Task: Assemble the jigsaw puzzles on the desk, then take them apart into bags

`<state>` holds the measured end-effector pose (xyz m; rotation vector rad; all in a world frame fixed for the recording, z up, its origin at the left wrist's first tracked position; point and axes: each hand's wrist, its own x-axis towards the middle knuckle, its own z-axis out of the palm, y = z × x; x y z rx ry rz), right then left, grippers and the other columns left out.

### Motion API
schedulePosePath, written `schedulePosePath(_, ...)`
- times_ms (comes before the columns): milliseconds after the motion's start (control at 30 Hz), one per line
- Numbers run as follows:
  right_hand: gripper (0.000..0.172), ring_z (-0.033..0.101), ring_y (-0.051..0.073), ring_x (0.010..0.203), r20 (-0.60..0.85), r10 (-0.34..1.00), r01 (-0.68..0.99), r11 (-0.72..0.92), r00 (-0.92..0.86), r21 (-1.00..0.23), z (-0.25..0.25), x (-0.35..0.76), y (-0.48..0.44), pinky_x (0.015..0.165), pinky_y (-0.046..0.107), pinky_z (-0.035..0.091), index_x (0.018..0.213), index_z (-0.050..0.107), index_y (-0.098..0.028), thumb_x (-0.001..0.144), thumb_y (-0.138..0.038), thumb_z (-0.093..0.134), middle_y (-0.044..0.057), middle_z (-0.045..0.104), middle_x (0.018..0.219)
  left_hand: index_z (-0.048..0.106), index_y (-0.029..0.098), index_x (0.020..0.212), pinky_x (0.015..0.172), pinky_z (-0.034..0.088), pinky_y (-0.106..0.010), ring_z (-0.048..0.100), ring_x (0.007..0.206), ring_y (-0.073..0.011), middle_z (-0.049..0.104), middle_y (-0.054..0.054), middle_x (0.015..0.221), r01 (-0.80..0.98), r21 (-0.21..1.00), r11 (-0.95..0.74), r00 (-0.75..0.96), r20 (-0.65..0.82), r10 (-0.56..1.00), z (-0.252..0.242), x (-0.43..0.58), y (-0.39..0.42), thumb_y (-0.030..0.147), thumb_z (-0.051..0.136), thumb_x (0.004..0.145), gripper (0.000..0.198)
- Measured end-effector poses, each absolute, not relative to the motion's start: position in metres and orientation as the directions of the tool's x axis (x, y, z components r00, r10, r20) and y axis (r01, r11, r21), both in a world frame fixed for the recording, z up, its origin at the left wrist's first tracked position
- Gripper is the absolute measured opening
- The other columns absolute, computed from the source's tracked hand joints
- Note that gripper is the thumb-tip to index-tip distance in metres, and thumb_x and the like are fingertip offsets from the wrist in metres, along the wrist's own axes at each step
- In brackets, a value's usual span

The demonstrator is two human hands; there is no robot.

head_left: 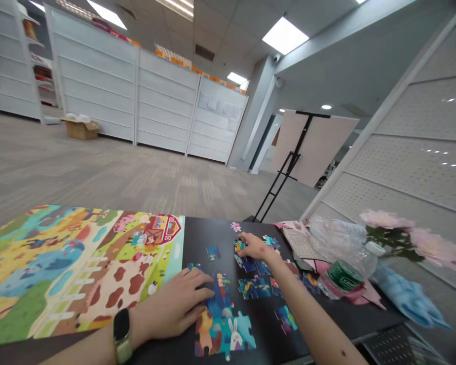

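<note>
Left hand (171, 306) and right hand (255, 247) seem open on puzzle pieces (222, 324); bottle label (344, 275) unreadable.

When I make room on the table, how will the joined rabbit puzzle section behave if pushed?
The joined puzzle section looks like thin, light card, so it will probably slide easily on the dark tabletop. Its interlocked tabs may part if lifted by one edge.

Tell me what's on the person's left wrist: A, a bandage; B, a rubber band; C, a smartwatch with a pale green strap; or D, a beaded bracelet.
C: a smartwatch with a dark face and pale green strap sits on the wrist just behind the left hand.
</note>
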<state>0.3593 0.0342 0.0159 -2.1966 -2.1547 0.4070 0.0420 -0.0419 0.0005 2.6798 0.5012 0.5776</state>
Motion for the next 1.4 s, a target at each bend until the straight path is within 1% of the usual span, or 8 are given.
schedulePosePath(333, 0.031, 0.064, 0.020, 0.099, 0.009, 0.987, 0.941, -0.148, 0.158, -0.304, 0.092, 0.312, -0.018, 0.085, 0.041, 0.055, 0.119, 0.061, -0.017, 0.094, -0.036, 0.061, 0.007, 0.064, 0.119, 0.065, 0.023, 0.112, 0.097, 0.049, -0.041, 0.057, 0.111, -0.0253, 0.060, -0.009, 0.123, 0.230, 0.371, -0.899, 0.822, 0.420, 0.384, -0.015, 0.038, -0.027, 0.019, 0.048, 0.094, 0.025)
schedulePosePath(533, 0.035, 0.060, 0.012, 0.077, 0.230, 0.962, 0.921, -0.048, 0.147, -0.387, 0.125, 0.306, -0.084, 0.073, 0.026, 0.046, 0.121, 0.064, -0.019, 0.088, -0.011, 0.057, -0.001, 0.067, 0.090, 0.066, 0.022, 0.113, 0.103, 0.044, -0.043, 0.056, 0.117, -0.0264, 0.061, -0.009, 0.127, 0.150, 0.367, -0.918, 0.868, 0.395, 0.299, -0.020, 0.043, -0.027, 0.025, 0.047, 0.095, 0.026)
schedulePosePath(633, 0.018, 0.056, 0.009, 0.062, 0.383, 0.917, 0.791, 0.152, 0.110, -0.593, 0.118, 0.303, -0.135, 0.060, 0.024, 0.043, 0.101, 0.069, -0.013, 0.084, -0.018, 0.064, -0.001, 0.065, 0.076, 0.065, 0.022, 0.116, 0.104, 0.042, -0.045, 0.055, 0.121, -0.0277, 0.059, -0.009, 0.135, 0.098, 0.344, -0.934, 0.913, 0.342, 0.221, -0.018, 0.044, -0.032, 0.029, 0.049, 0.095, 0.028)
schedulePosePath(733, 0.019, 0.060, 0.010, 0.067, 0.450, 0.859, 0.631, 0.211, 0.245, -0.747, 0.090, 0.299, -0.183, 0.061, 0.025, 0.047, 0.094, 0.068, -0.015, 0.077, -0.023, 0.075, 0.000, 0.068, 0.079, 0.066, 0.022, 0.117, 0.106, 0.040, -0.045, 0.055, 0.123, -0.0280, 0.059, -0.009, 0.136, 0.051, 0.353, -0.934, 0.929, 0.326, 0.174, -0.022, 0.046, -0.031, 0.031, 0.049, 0.095, 0.029)
schedulePosePath(867, 0.023, 0.064, 0.010, 0.064, 0.341, 0.795, 0.354, 0.171, 0.502, -0.920, 0.031, 0.268, -0.225, 0.058, 0.023, 0.052, 0.094, 0.065, -0.022, 0.076, -0.028, 0.078, -0.002, 0.070, 0.078, 0.067, 0.021, 0.114, 0.106, 0.040, -0.047, 0.055, 0.121, -0.0291, 0.062, -0.009, 0.131, 0.075, 0.377, -0.923, 0.920, 0.331, 0.210, -0.030, 0.048, -0.027, 0.032, 0.050, 0.095, 0.028)
schedulePosePath(967, 0.034, 0.067, 0.012, 0.064, 0.078, 0.851, 0.054, 0.058, 0.520, -0.997, -0.015, 0.226, -0.239, 0.060, 0.024, 0.057, 0.106, 0.063, -0.023, 0.077, -0.031, 0.077, -0.002, 0.073, 0.076, 0.067, 0.020, 0.114, 0.105, 0.041, -0.045, 0.056, 0.120, -0.0269, 0.063, -0.010, 0.130, 0.067, 0.372, -0.926, 0.927, 0.319, 0.196, -0.030, 0.049, -0.029, 0.029, 0.048, 0.096, 0.028)
schedulePosePath(1033, 0.028, 0.066, 0.011, 0.061, -0.018, 0.864, -0.052, 0.010, 0.503, -0.999, -0.040, 0.200, -0.240, 0.061, 0.024, 0.058, 0.100, 0.066, -0.021, 0.078, -0.032, 0.077, -0.002, 0.072, 0.073, 0.067, 0.019, 0.114, 0.105, 0.042, -0.043, 0.056, 0.121, -0.0256, 0.063, -0.010, 0.130, 0.064, 0.362, -0.930, 0.931, 0.314, 0.186, -0.029, 0.050, -0.032, 0.027, 0.047, 0.097, 0.028)
schedulePosePath(1400, 0.031, 0.071, 0.016, 0.058, -0.130, 0.827, -0.123, -0.074, 0.548, -0.990, -0.069, 0.175, -0.230, 0.059, 0.027, 0.062, 0.095, 0.067, -0.019, 0.075, -0.037, 0.080, -0.002, 0.073, 0.064, 0.067, 0.021, 0.115, 0.108, 0.036, -0.046, 0.055, 0.121, -0.0270, 0.061, -0.010, 0.131, 0.087, 0.372, -0.924, 0.940, 0.277, 0.200, -0.019, 0.047, -0.042, 0.039, 0.050, 0.097, 0.030)
